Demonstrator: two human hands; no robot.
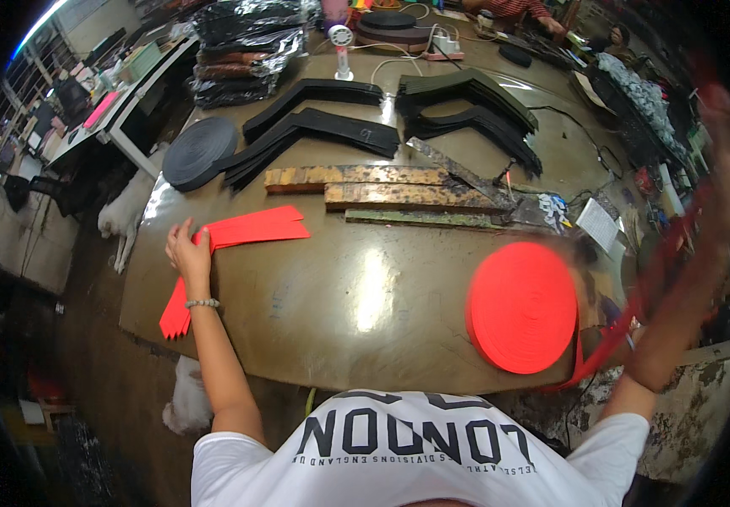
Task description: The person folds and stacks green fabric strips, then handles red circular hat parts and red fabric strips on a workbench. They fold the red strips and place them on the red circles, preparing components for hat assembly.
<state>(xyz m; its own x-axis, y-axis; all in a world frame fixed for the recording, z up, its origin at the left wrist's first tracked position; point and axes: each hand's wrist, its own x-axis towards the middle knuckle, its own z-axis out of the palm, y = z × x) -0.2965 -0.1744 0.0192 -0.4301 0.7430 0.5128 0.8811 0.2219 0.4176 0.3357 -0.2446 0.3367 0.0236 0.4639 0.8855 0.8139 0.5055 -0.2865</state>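
Note:
At the table's left, a stack of flat red webbing strips (259, 226) lies bent in a V. My left hand (187, 251) is closed over the bend, with the thumb on top. A large coiled roll of red webbing (522, 308) stands near the front edge at the right. From it a red strap (606, 351) runs up along my right arm. My right hand (724, 148) is raised at the far right, blurred by motion, with the strap drawn up to it; its separate fingers do not show.
Wooden bars (415, 196) lie across the table's middle. Behind them are bent stacks of black strips (318, 131), a dark grey roll (199, 154), a small white fan (342, 52) and plastic-wrapped bundles (246, 55). A white dog (120, 220) stands left of the table. Other people are at the far right.

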